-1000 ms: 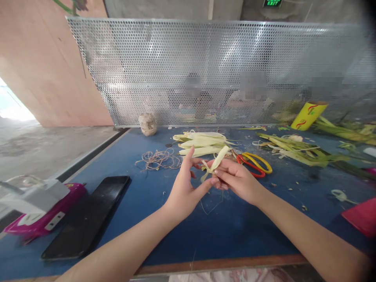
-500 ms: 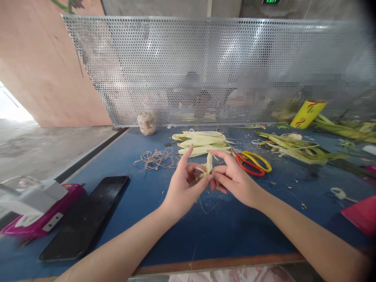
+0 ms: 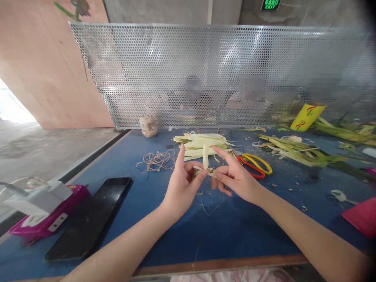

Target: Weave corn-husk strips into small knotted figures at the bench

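Pinching pale leaf strip (image 3: 205,157) in clenched grips of left hand (image 3: 183,184) and right hand (image 3: 235,178) above tabletop (image 3: 220,231); advisable: strip taut, fingertips close.

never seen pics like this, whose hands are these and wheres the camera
There is no machine here: a person works with bare hands, and the one camera sits on their head, looking forward and down. The left hand and right hand meet over a blue table, both pinching a small pale leaf strip, one end standing up. Beyond them lie a pile of pale strips, red and yellow scissors, loose twine and green leaves. A black phone lies at the left.
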Demonstrator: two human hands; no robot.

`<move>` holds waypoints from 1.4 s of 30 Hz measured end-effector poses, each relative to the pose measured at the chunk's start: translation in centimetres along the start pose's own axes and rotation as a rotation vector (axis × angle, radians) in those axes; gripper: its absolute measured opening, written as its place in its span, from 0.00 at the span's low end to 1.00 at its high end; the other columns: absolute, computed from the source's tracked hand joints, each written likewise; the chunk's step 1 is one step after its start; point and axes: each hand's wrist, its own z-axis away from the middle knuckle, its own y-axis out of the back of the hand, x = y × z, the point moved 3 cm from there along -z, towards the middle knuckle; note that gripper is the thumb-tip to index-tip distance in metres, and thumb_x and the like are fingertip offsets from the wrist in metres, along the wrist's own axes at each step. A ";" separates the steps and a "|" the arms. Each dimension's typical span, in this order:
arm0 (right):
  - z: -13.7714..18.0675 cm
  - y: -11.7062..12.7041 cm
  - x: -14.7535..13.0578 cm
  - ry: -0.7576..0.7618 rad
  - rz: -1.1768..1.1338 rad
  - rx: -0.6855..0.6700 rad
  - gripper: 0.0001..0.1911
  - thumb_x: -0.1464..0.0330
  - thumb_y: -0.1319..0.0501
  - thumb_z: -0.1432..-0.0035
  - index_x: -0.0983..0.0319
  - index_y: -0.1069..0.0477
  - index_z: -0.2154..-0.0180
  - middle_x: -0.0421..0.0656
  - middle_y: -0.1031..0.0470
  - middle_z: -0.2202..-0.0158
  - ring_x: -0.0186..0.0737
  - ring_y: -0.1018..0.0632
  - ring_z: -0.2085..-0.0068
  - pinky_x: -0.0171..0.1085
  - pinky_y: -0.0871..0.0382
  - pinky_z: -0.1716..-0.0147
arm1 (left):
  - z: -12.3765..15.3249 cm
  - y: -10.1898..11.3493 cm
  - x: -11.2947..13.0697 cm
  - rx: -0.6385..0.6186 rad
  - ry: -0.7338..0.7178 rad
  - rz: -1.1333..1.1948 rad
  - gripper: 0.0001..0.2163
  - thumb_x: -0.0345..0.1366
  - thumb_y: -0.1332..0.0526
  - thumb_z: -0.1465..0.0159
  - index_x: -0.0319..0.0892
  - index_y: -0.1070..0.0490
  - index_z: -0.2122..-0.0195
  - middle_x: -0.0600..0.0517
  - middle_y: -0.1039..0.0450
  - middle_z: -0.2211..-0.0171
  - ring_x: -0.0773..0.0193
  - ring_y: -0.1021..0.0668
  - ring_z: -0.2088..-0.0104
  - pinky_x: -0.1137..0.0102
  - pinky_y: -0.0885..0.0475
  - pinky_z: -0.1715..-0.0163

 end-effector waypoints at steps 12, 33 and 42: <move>-0.2 0.7 -1.0 0.147 0.123 0.119 0.07 0.64 0.38 0.49 0.60 0.30 0.71 0.41 0.30 0.70 0.37 0.29 0.66 0.36 0.35 0.65 | 0.4 -0.9 -0.3 -0.105 0.242 0.158 0.39 0.37 0.38 0.45 0.41 0.60 0.37 0.57 0.32 0.76 0.73 0.33 0.79 0.75 0.41 0.79; 0.2 0.1 -1.7 0.152 0.053 0.215 0.07 0.69 0.36 0.52 0.61 0.33 0.77 0.37 0.30 0.77 0.32 0.27 0.73 0.31 0.34 0.74 | 0.7 -1.1 -0.3 -0.144 0.214 0.092 0.40 0.29 0.33 0.51 0.41 0.53 0.40 0.55 0.27 0.74 0.67 0.26 0.69 0.69 0.34 0.63; 0.3 0.2 -2.0 0.162 0.078 0.266 0.07 0.68 0.37 0.51 0.61 0.33 0.75 0.38 0.30 0.76 0.32 0.27 0.74 0.32 0.34 0.75 | 0.7 -1.5 -0.6 -0.114 0.378 0.309 0.37 0.28 0.33 0.51 0.39 0.48 0.42 0.56 0.27 0.75 0.70 0.27 0.74 0.70 0.33 0.64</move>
